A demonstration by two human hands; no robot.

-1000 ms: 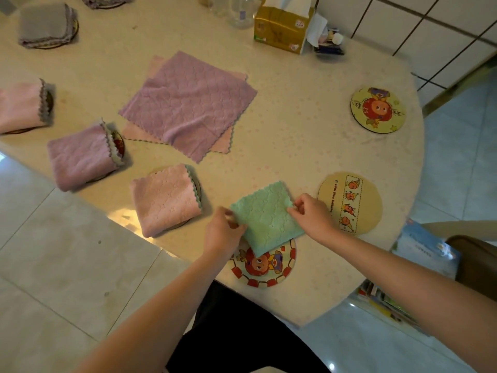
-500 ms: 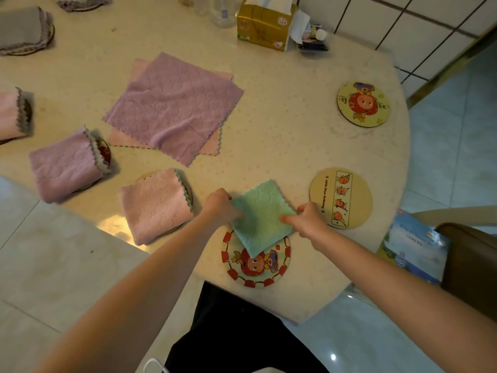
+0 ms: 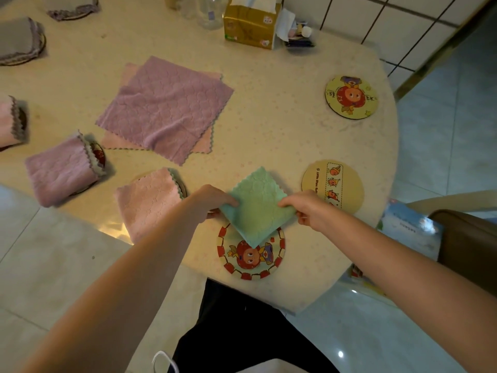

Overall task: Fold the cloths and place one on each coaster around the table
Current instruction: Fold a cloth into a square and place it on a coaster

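Observation:
A folded green cloth [image 3: 258,205] lies diamond-wise, its near corner over the red-rimmed cartoon coaster [image 3: 251,261] at the table's near edge. My left hand [image 3: 212,201] pinches its left corner and my right hand [image 3: 304,208] pinches its right corner. Two bare coasters sit to the right: a tan one [image 3: 347,185] and a yellow cartoon one [image 3: 351,96]. An unfolded purple cloth [image 3: 164,111] lies flat over a pink cloth [image 3: 200,146] mid-table. Folded cloths rest on coasters along the left: pink [image 3: 146,203], purple [image 3: 60,172], pink [image 3: 6,125], grey [image 3: 17,40].
A gold tissue box [image 3: 251,26], clear bottles [image 3: 208,12] and a small tray of oddments [image 3: 300,39] stand at the table's far side. A brown chair [image 3: 468,243] with booklets [image 3: 411,227] sits to the right. Tiled floor surrounds the table [image 3: 282,135].
Both hands have slid the green cloth a little nearer, so more of it overlaps the red-rimmed coaster. The view has shifted slightly left.

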